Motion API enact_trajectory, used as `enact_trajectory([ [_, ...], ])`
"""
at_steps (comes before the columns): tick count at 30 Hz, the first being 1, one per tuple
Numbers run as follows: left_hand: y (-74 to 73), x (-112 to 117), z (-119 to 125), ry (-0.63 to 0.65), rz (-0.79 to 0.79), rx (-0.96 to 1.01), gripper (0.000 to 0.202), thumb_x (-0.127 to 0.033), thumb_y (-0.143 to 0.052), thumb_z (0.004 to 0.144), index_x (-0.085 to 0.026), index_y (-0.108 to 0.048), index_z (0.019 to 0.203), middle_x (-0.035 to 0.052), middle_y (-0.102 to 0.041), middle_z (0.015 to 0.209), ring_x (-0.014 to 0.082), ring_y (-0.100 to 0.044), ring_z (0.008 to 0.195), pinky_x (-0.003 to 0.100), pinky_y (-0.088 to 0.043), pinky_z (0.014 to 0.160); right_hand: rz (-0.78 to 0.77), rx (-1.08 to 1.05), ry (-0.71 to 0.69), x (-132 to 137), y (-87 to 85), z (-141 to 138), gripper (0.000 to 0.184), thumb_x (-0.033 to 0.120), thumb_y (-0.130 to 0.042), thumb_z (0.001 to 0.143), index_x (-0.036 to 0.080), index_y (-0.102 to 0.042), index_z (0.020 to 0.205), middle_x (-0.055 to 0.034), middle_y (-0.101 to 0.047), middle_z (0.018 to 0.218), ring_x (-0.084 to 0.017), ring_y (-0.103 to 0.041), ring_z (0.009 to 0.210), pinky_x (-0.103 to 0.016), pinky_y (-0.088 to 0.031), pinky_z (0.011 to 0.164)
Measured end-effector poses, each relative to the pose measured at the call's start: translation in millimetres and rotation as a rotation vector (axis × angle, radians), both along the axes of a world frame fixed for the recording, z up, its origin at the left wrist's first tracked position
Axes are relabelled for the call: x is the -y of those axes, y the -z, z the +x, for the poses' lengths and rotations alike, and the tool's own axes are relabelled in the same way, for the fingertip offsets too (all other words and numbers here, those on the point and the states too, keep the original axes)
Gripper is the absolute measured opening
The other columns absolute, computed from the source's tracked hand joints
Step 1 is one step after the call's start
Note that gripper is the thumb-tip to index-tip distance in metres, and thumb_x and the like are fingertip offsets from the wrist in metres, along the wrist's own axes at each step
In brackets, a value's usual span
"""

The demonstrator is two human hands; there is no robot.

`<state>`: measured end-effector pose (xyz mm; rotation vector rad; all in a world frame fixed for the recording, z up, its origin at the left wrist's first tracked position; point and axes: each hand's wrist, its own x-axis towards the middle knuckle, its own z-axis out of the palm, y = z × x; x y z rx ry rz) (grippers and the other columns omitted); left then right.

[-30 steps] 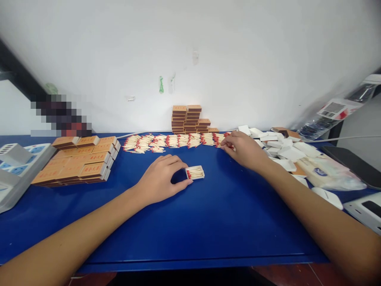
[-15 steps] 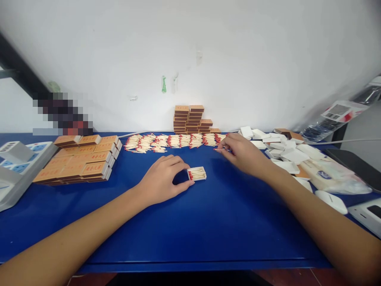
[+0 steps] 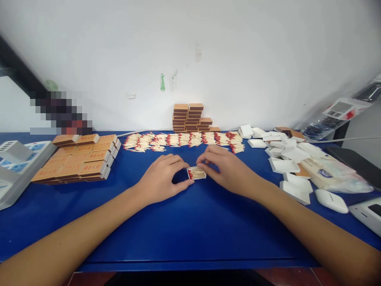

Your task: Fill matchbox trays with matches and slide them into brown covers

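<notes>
— What stands behind the bench (image 3: 190,230)?
— A whitish wall (image 3: 253,59), with a green smear (image 3: 162,82) on it.
— And the bench itself?
— Blue, faintly glossy under the light.
— The floor (image 3: 95,278)?
— Reddish, pale-seamed, showing below the bench's front edge.

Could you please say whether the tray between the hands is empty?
Not empty: several matches lie in the tray the left hand holds.

Tabletop (image 3: 190,230): deep blue. Small tray (image 3: 199,178): white; matches inside (image 3: 195,173) it show pale cream sticks, red heads. Loose matches (image 3: 177,140): same two colours, banded red and cream along the row. Matchboxes at left (image 3: 77,159): orange-tan tops, red-orange lettering, white ends. Box stack (image 3: 188,119): tan tops, dark brown sides. Wall (image 3: 253,59): greyish white, green smear (image 3: 162,82). Bottle label (image 3: 342,109): white, red patch, striped barcode.
</notes>
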<state>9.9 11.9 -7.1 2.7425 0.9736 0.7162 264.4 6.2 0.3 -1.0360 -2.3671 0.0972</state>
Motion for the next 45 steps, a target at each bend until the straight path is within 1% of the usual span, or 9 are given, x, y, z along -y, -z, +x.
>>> enact_trajectory([
  [6,-0.5,-0.1,-2.4,-0.001,-0.004,0.012,0.028,-0.04,-0.077,0.098,-0.021,-0.073,0.118,0.0079,-0.075,0.116,0.027,-0.071,0.105,0.044,-0.055,0.096,0.089,0.154,0.32,-37.3,4.4,60.6,0.012,0.027,-0.061,0.1,0.02,-0.07,0.096,-0.0107,-0.065,0.093,-0.029,-0.063,0.091,-0.042,-0.048,0.081],
  [12,-0.1,-0.1,-2.6,0.005,-0.012,0.005,0.028,-0.04,-0.076,0.098,-0.02,-0.073,0.119,0.0078,-0.075,0.116,0.0267,-0.071,0.106,0.045,-0.055,0.097,-0.008,0.238,0.337,-55.7,16.2,81.5,0.016,0.027,-0.057,0.099,0.02,-0.066,0.088,-0.0137,-0.067,0.097,-0.029,-0.061,0.091,-0.041,-0.048,0.079],
  [19,-1.3,0.7,-2.4,-0.003,-0.009,-0.002,0.027,-0.04,-0.075,0.099,-0.022,-0.073,0.119,0.0079,-0.075,0.116,0.0272,-0.071,0.106,0.045,-0.055,0.097,0.001,0.235,0.278,-51.2,13.2,71.1,0.019,0.027,-0.051,0.103,0.022,-0.061,0.087,-0.0133,-0.065,0.097,-0.03,-0.061,0.094,-0.044,-0.05,0.084],
  [25,-0.4,0.4,-1.6,-0.007,-0.005,-0.001,0.027,-0.04,-0.077,0.097,-0.021,-0.073,0.117,0.0075,-0.076,0.115,0.0277,-0.071,0.107,0.045,-0.055,0.097,0.039,0.123,0.094,-13.5,-3.1,25.8,0.013,0.022,-0.054,0.105,0.022,-0.064,0.097,-0.0106,-0.065,0.099,-0.027,-0.062,0.096,-0.04,-0.051,0.084],
  [32,0.3,-0.6,-0.8,-0.006,-0.008,0.003,0.027,-0.04,-0.077,0.097,-0.021,-0.072,0.116,0.0077,-0.076,0.117,0.0276,-0.071,0.107,0.045,-0.055,0.097,0.028,0.141,-0.03,7.5,3.1,-8.4,0.015,0.02,-0.053,0.108,0.022,-0.065,0.099,-0.0088,-0.066,0.098,-0.025,-0.062,0.092,-0.037,-0.052,0.08],
  [35,0.4,-1.0,-0.7,-0.009,-0.018,0.006,0.028,-0.04,-0.077,0.097,-0.021,-0.073,0.118,0.0076,-0.076,0.117,0.0273,-0.071,0.106,0.045,-0.055,0.097,0.026,0.058,0.011,0.7,-0.2,4.4,0.013,0.023,-0.054,0.108,0.022,-0.065,0.101,-0.0083,-0.066,0.099,-0.024,-0.063,0.094,-0.037,-0.051,0.081],
  [39,0.6,-0.6,-1.2,-0.001,-0.01,0.018,0.029,-0.04,-0.077,0.097,-0.021,-0.073,0.118,0.0078,-0.076,0.115,0.0271,-0.072,0.105,0.046,-0.056,0.097,0.111,0.071,0.223,-21.0,-4.5,40.4,0.015,0.025,-0.055,0.104,0.022,-0.066,0.095,-0.0094,-0.067,0.091,-0.028,-0.063,0.088,-0.04,-0.048,0.078],
  [42,0.7,-0.3,-1.9,0.001,-0.009,0.017,0.028,-0.04,-0.077,0.098,-0.021,-0.073,0.118,0.0081,-0.076,0.116,0.0271,-0.071,0.106,0.045,-0.057,0.096,0.109,0.155,0.364,-39.6,1.2,66.4,0.013,0.025,-0.058,0.099,0.021,-0.068,0.091,-0.0114,-0.067,0.089,-0.031,-0.063,0.089,-0.042,-0.048,0.078],
  [45,0.5,-0.1,-2.4,0.001,-0.01,0.016,0.028,-0.04,-0.077,0.098,-0.021,-0.073,0.118,0.0081,-0.075,0.116,0.027,-0.071,0.105,0.046,-0.057,0.096,0.061,0.222,0.399,-52.9,11.2,80.6,0.013,0.025,-0.06,0.096,0.02,-0.069,0.089,-0.0138,-0.069,0.091,-0.033,-0.063,0.092,-0.045,-0.049,0.082],
])
